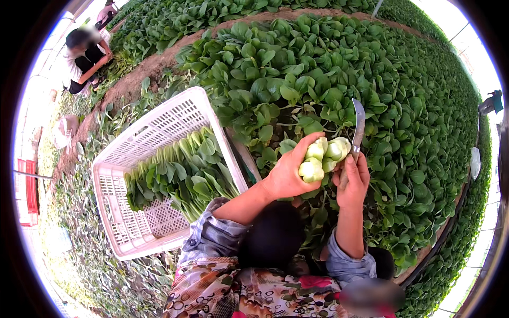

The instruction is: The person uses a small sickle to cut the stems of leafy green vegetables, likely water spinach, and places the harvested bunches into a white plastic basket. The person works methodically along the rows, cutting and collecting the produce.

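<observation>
My left hand point(292, 171) is closed around several heads of bok choy point(312, 170), their pale cut bases turned toward my right hand. The handle of a curved harvesting knife point(359, 123) rests in my right hand point(352, 181), its blade pointing away from me. The heads touch or nearly touch the knife near its metal collar. Left of my forearm stands a white plastic crate point(102, 187), tilted in view, with harvested bok choy point(179, 169) laid in rows, green leaves toward me and pale bases toward the far side.
Growing bok choy point(405, 119) fills the bed ahead and to the right. A dirt ridge point(159, 63) runs behind the crate. One co-worker point(85, 59) crouches at upper left, another farther back. Red crates point(28, 190) stand at far left; loose leaves point(99, 278) cover the ground nearby.
</observation>
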### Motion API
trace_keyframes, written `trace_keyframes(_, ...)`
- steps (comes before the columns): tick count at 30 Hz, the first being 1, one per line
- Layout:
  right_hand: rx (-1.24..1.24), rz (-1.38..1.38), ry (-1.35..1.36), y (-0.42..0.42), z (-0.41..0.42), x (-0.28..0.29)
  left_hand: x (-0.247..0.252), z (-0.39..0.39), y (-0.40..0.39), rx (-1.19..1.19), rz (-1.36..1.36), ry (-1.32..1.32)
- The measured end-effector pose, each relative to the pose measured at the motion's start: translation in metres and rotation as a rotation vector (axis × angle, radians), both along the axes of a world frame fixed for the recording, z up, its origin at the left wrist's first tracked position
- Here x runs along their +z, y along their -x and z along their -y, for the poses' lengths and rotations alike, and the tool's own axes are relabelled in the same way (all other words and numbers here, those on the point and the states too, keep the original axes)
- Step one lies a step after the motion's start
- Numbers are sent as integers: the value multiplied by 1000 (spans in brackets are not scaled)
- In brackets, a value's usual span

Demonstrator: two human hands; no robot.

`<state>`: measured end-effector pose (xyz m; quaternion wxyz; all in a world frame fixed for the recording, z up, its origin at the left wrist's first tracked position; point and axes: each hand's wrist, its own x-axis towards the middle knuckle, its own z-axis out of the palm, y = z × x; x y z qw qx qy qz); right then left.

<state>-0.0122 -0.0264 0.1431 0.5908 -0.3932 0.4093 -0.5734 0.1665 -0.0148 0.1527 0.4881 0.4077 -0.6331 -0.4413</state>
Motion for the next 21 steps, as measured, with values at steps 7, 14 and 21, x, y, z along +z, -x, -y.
trace_keyframes(7,187,177,-438,7,-6,-17,39,-41,-32,277,464,843)
trace_keyframes(14,375,348,-378,-42,-33,-6,26,-66,-26,231,544,1208)
trace_keyframes(21,463,332,-367,-61,-29,10,18,-82,-34,286,598,1045)
